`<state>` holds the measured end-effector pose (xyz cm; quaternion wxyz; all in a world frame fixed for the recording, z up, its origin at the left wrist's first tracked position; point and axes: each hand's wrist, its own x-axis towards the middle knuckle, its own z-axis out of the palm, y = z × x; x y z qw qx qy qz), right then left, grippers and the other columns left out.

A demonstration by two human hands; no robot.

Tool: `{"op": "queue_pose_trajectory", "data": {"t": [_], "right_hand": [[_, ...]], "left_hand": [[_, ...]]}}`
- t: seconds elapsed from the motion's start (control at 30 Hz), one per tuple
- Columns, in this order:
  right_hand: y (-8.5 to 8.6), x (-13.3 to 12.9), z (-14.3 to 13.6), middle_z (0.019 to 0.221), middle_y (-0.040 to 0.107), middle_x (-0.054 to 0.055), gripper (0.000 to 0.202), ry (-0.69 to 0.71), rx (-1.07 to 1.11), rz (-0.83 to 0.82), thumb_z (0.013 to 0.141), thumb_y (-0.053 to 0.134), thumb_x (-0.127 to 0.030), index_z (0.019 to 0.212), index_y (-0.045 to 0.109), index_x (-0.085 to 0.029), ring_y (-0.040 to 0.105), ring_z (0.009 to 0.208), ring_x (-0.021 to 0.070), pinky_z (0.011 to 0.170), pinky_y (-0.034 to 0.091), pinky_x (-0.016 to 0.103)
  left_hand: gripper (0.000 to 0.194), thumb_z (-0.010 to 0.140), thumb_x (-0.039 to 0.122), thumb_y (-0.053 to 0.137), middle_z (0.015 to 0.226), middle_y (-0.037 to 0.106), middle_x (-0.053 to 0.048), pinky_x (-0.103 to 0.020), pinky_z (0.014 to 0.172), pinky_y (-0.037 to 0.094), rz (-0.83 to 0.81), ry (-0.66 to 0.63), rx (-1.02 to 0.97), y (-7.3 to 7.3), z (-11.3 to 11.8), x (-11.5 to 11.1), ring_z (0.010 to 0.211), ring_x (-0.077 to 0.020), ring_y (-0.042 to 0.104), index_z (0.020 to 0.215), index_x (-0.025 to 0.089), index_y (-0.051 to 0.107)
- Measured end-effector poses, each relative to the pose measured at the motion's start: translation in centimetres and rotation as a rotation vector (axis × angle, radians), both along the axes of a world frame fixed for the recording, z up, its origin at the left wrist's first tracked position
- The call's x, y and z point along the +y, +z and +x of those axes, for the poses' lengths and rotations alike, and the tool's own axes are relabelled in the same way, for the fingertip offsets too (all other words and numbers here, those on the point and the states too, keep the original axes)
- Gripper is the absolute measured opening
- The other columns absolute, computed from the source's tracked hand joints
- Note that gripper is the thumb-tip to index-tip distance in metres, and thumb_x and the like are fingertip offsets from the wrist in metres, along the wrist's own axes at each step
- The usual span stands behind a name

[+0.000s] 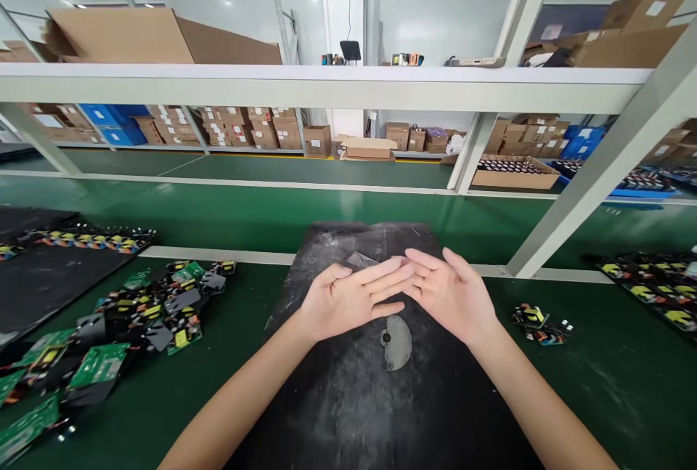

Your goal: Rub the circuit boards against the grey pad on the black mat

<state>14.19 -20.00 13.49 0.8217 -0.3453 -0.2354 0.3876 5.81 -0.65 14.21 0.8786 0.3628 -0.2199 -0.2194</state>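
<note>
Your L hand (353, 294) and R hand (454, 301) are both empty, palms turned up and fingers spread wide; the fingertips meet in the view above the black mat (348, 404), but I cannot tell if they really touch. The grey half-round plate w/ a hole (401, 346) lies on this mat, just below the L fingers, and no hand holds it. If you lower the hands w/o looking, the L one may knock the plate aside, b/c nothing visible fixes it there. A thin flat pc. (361, 259) lies partly hidden behind your fingers; you could sweep it away by mistake, b/c your own hand covers it.

Pls. mind also the heap of PCBs (101, 367) on the L side: they lie loose and overlapped, so a wide swing of your L forearm (245, 394) could make them slide & scratch each other, or poss. bend some component. On the R, the small PCB group (534, 316) is apart from your R forearm (544, 397), so the risk there is less, I think. The mat has pale smears; if it is dust, it could go on your fingers & then on the boards.
</note>
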Motion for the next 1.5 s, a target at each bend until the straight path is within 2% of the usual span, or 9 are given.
{"op": "queue_pose_trajectory", "data": {"t": [0.23, 0.33, 0.5, 0.7, 0.87, 1.0, 1.1, 1.27, 1.5], "right_hand": [[0.4, 0.1, -1.7, 0.109, 0.069, 0.005, 0.041, 0.007, -0.023, 0.022, 0.087, 0.040, -0.045, 0.102, 0.070, -0.023, 0.059, 0.109, 0.0215, 0.105, 0.037, 0.043], [0.3, 0.2, -1.7, 0.113, 0.068, 0.005, 0.039, -0.018, -0.038, 0.020, 0.086, 0.042, -0.043, 0.103, 0.071, -0.023, 0.057, 0.114, 0.0219, 0.107, 0.035, 0.042], [0.2, 0.4, -1.8, 0.115, 0.067, 0.004, 0.035, -0.071, -0.057, -0.006, 0.089, 0.043, -0.044, 0.100, 0.071, -0.025, 0.053, 0.120, 0.0230, 0.109, 0.032, 0.045], [0.2, 0.4, -1.9, 0.112, 0.068, 0.005, 0.049, -0.052, -0.019, 0.006, 0.092, 0.031, -0.054, 0.101, 0.070, -0.025, 0.054, 0.119, 0.0227, 0.108, 0.033, 0.046], [0.2, 0.5, -2.1, 0.107, 0.067, 0.005, 0.048, -0.040, 0.014, -0.007, 0.089, 0.033, -0.059, 0.097, 0.067, -0.026, 0.055, 0.113, 0.0233, 0.103, 0.037, 0.045], [0.3, 0.7, -2.6, 0.081, 0.054, 0.001, 0.015, -0.020, 0.045, 0.110, 0.079, 0.053, -0.039, 0.079, 0.056, -0.024, 0.054, 0.083, 0.0172, 0.078, 0.046, 0.033], [0.4, 0.9, -3.0, 0.071, 0.039, -0.002, 0.013, 0.027, 0.117, 0.173, 0.068, 0.057, -0.026, 0.071, 0.045, -0.022, 0.042, 0.067, 0.0126, 0.064, 0.040, 0.026], [0.3, 1.3, -3.5, 0.066, 0.030, -0.003, 0.019, 0.062, 0.165, 0.197, 0.062, 0.057, -0.018, 0.068, 0.039, -0.021, 0.033, 0.062, 0.0118, 0.059, 0.034, 0.024], [0.1, 1.8, -3.9, 0.063, 0.028, -0.004, 0.020, 0.054, 0.174, 0.206, 0.062, 0.056, -0.012, 0.065, 0.038, -0.020, 0.030, 0.059, 0.0108, 0.057, 0.032, 0.022]], "left_hand": [[0.059, 0.084, 0.038, 0.027, 0.140, 0.049, -0.007, -0.040, 0.114, 0.021, 0.118, 0.018, -0.119, 0.7, -0.7, 0.1, 0.137, -0.0221, 0.035, 0.135, 0.016, 0.049], [0.050, 0.091, 0.036, 0.031, 0.137, 0.051, -0.008, -0.045, 0.113, 0.024, 0.290, 0.190, -0.214, 0.7, -0.9, -0.1, 0.134, -0.0248, 0.040, 0.133, 0.017, 0.052], [0.041, 0.097, 0.033, 0.033, 0.132, 0.056, -0.007, -0.040, 0.109, 0.035, 0.793, 0.473, -0.400, 1.3, -1.7, -0.2, 0.127, -0.0219, 0.049, 0.127, 0.020, 0.058], [0.033, 0.093, 0.033, 0.045, 0.098, 0.073, -0.004, -0.029, 0.091, 0.049, 0.965, 0.602, -0.457, 1.6, -1.9, -0.4, 0.099, -0.0198, 0.066, 0.110, 0.019, 0.070], [0.022, 0.085, 0.030, 0.058, 0.080, 0.074, -0.005, -0.029, 0.082, 0.052, 0.731, 0.677, -0.250, 1.5, -1.5, -0.9, 0.082, -0.0166, 0.068, 0.082, 0.016, 0.074], [0.011, 0.075, 0.027, 0.068, 0.068, 0.064, 0.000, -0.027, 0.076, 0.051, 0.174, 0.571, -0.025, 1.6, -1.2, -1.0, 0.076, -0.0130, 0.064, 0.074, 0.016, 0.064], [0.015, 0.066, 0.017, 0.066, 0.072, 0.052, 0.003, -0.024, 0.070, 0.049, -0.130, 0.410, 0.151, 1.7, -1.2, -1.2, 0.070, -0.0090, 0.055, 0.074, 0.017, 0.053], [0.019, 0.060, 0.010, 0.057, 0.066, 0.035, 0.003, -0.023, 0.066, 0.044, -0.275, 0.286, 0.242, 1.0, -1.1, -2.0, 0.064, -0.0080, 0.045, 0.067, 0.017, 0.041], [0.022, 0.058, 0.008, 0.053, 0.062, 0.027, 0.003, -0.023, 0.064, 0.042, -0.307, 0.293, 0.253, 0.4, -0.9, -2.6, 0.061, -0.0086, 0.040, 0.062, 0.017, 0.033]]}}
